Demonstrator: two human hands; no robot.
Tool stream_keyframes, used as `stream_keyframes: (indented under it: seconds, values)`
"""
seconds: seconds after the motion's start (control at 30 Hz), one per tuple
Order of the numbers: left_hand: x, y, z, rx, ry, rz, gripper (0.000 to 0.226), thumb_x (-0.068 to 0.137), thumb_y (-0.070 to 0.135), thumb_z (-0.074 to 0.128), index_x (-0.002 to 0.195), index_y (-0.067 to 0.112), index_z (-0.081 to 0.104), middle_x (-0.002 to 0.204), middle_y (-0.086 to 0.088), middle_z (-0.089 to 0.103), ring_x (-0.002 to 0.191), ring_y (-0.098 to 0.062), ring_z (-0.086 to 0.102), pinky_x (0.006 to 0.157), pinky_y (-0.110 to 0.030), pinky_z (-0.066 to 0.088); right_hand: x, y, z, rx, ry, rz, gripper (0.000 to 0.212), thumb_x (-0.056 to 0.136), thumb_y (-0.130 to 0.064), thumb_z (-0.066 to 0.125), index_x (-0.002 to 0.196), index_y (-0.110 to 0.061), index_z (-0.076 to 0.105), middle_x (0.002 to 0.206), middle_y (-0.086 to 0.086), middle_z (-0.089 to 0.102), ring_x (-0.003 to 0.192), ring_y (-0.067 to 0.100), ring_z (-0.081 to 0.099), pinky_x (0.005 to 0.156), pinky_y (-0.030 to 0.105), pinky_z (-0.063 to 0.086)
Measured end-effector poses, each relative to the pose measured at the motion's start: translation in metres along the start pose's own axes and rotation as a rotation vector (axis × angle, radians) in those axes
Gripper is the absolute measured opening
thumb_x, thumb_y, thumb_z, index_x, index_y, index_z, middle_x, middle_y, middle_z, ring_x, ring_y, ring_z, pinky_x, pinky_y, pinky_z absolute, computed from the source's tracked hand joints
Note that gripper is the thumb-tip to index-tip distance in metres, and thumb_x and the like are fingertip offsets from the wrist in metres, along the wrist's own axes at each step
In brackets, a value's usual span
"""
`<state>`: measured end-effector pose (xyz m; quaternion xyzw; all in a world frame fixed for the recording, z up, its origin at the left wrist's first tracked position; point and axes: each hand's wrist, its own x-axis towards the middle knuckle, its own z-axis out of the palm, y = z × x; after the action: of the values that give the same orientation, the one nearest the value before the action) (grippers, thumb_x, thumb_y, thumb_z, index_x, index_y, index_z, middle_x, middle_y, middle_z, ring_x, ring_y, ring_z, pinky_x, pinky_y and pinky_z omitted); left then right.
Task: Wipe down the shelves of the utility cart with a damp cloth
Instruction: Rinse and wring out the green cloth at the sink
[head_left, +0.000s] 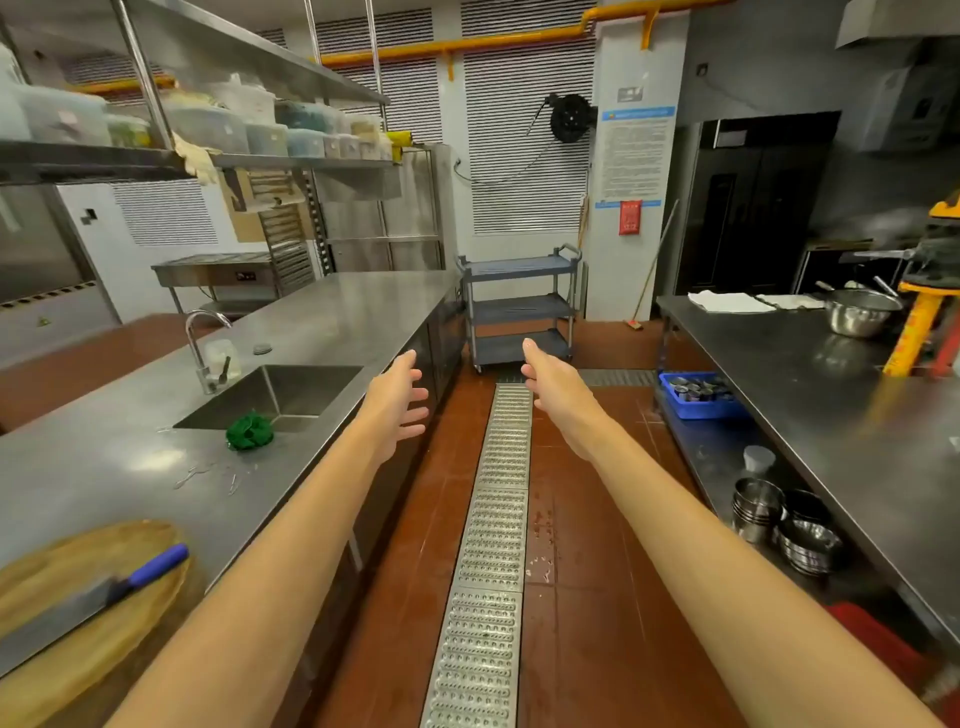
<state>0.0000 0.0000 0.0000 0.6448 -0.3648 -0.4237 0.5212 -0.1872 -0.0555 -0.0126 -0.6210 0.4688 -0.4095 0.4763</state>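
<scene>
Both empty, left hand (402, 395) and right hand (545, 379) spread loose mid-frame, cart (519, 306) well apart at centre; setting-out step, likely calling for fetching green cloth (249, 431) beside sink (291, 395), then walking over.

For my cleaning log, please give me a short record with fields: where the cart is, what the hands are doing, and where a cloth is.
cart: grey three-shelf utility cart, at the far end, beyond both hands
hands: left hand and right hand stretched forward, fingers relaxed, holding nothing
cloth: crumpled green cloth on steel counter, at the near edge of the sink, untouched
wiping: not yet begun
</scene>
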Motion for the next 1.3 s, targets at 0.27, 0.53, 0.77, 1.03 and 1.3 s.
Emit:
stream_keyframes:
  seconds: [0.27, 0.53, 0.77, 1.03, 1.3]
  values:
    - [0.035, 0.001, -0.051, -0.037, 0.015, -0.033, 0.055, 0.102, 0.051, 0.038, 0.143, 0.016, 0.047, 0.142, -0.013, 0.052, 0.127, -0.035, 0.053, 0.109, -0.052, 0.043, 0.024, -0.016, 0.045, 0.012, -0.034, 0.003, 0.07, 0.096, -0.064, 0.032, 0.152, -0.022, 0.033, 0.156, 0.0, 0.038, 0.143, 0.021, 0.035, 0.119, 0.049, 0.026]
    - [0.104, 0.007, -0.044, -0.044, 0.042, -0.047, 0.053, 0.102, 0.051, 0.039, 0.141, 0.017, 0.047, 0.142, -0.013, 0.052, 0.127, -0.035, 0.054, 0.108, -0.052, 0.044, 0.093, -0.01, 0.047, 0.015, -0.024, 0.002, 0.071, 0.096, -0.065, 0.032, 0.152, -0.022, 0.033, 0.155, 0.0, 0.039, 0.142, 0.021, 0.036, 0.118, 0.048, 0.028]
    - [0.178, 0.022, -0.009, -0.083, 0.053, -0.072, 0.051, 0.102, 0.05, 0.04, 0.137, 0.015, 0.051, 0.139, -0.014, 0.054, 0.124, -0.036, 0.055, 0.107, -0.052, 0.045, 0.173, 0.008, 0.022, 0.005, -0.046, 0.003, 0.069, 0.096, -0.065, 0.03, 0.152, -0.023, 0.034, 0.155, -0.001, 0.039, 0.142, 0.02, 0.036, 0.119, 0.049, 0.027]
    - [0.252, 0.049, 0.025, -0.079, 0.067, -0.047, 0.05, 0.102, 0.051, 0.04, 0.133, 0.015, 0.055, 0.134, -0.012, 0.058, 0.121, -0.035, 0.057, 0.106, -0.051, 0.046, 0.251, 0.008, 0.0, 0.011, -0.081, -0.058, 0.066, 0.098, -0.063, 0.028, 0.151, -0.024, 0.036, 0.154, -0.001, 0.04, 0.143, 0.019, 0.035, 0.12, 0.046, 0.025]
    - [0.306, 0.056, 0.009, -0.071, 0.143, -0.027, 0.047, 0.101, 0.051, 0.04, 0.128, 0.018, 0.059, 0.128, -0.009, 0.062, 0.12, -0.032, 0.059, 0.107, -0.051, 0.046, 0.299, 0.006, 0.018, 0.107, -0.132, -0.032, 0.072, 0.093, -0.072, 0.028, 0.149, -0.028, 0.038, 0.149, -0.004, 0.046, 0.139, 0.017, 0.04, 0.117, 0.05, 0.028]
